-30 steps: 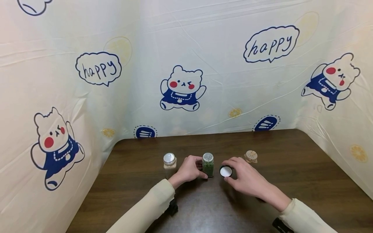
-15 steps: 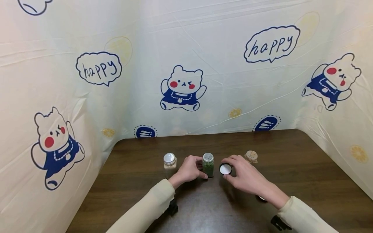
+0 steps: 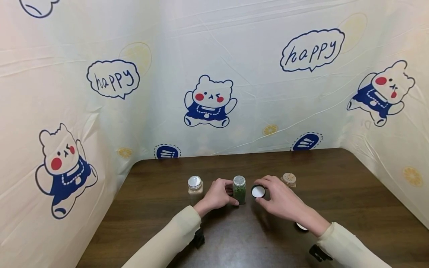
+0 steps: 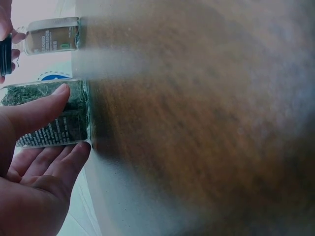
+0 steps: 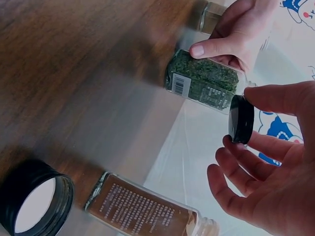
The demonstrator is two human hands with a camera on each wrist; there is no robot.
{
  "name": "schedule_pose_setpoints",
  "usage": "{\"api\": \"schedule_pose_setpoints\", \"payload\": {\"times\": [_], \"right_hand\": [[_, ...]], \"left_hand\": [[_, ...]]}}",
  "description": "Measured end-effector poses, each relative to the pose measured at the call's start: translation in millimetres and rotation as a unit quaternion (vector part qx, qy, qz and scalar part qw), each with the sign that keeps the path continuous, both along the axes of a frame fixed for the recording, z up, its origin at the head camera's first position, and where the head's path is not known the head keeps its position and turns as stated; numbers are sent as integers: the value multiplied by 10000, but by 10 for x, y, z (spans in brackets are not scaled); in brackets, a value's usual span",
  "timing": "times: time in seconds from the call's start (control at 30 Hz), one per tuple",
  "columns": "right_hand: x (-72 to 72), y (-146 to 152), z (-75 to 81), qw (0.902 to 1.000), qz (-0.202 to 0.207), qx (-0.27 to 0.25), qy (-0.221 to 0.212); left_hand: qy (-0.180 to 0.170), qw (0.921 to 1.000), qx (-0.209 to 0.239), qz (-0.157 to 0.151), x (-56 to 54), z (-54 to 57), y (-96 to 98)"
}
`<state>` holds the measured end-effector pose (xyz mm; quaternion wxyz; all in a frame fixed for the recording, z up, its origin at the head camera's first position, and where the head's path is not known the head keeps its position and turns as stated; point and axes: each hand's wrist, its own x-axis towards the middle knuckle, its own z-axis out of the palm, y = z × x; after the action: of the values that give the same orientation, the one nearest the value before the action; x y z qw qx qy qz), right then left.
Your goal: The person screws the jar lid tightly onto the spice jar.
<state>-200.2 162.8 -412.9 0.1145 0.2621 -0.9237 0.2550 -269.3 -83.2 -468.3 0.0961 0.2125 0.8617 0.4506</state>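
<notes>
My left hand point(image 3: 218, 194) grips a glass spice jar point(image 3: 239, 190) of green dried herbs, thumb on one side and fingers on the other. The jar stands upright on the table, its perforated shaker top uncovered. Just right of it, my right hand point(image 3: 280, 197) pinches a black lid point(image 3: 258, 191) between thumb and fingertips. In the head view the lid's white lining faces the camera, and a small gap parts it from the jar. The right wrist view shows the lid point(image 5: 241, 119) edge-on before the herb jar point(image 5: 202, 81).
A jar of brown spice point(image 3: 289, 180) with a perforated top stands behind my right hand. Left of my left hand is a jar of pale powder point(image 3: 195, 188) with a silvery top. Another black lid point(image 5: 37, 199) lies on the wooden table point(image 3: 161, 175), lining up, by my right forearm.
My right hand has moved slightly away from me and to the left with the lid, uncovering more of the lid on the table. The left hand and herb jar stay put.
</notes>
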Motion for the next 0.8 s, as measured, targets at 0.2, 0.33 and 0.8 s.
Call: {"api": "schedule_pose_setpoints", "payload": {"times": [0.2, 0.33, 0.8], "right_hand": [[-22, -14, 10, 10000, -2, -11, -45], [-32, -15, 17, 10000, 11, -23, -20], [-74, -64, 32, 9998, 34, -108, 143]], "left_hand": [[9, 10000, 19, 5, -6, 4, 3], [28, 10000, 19, -3, -9, -1, 2], [41, 10000, -27, -16, -3, 4, 1]]}}
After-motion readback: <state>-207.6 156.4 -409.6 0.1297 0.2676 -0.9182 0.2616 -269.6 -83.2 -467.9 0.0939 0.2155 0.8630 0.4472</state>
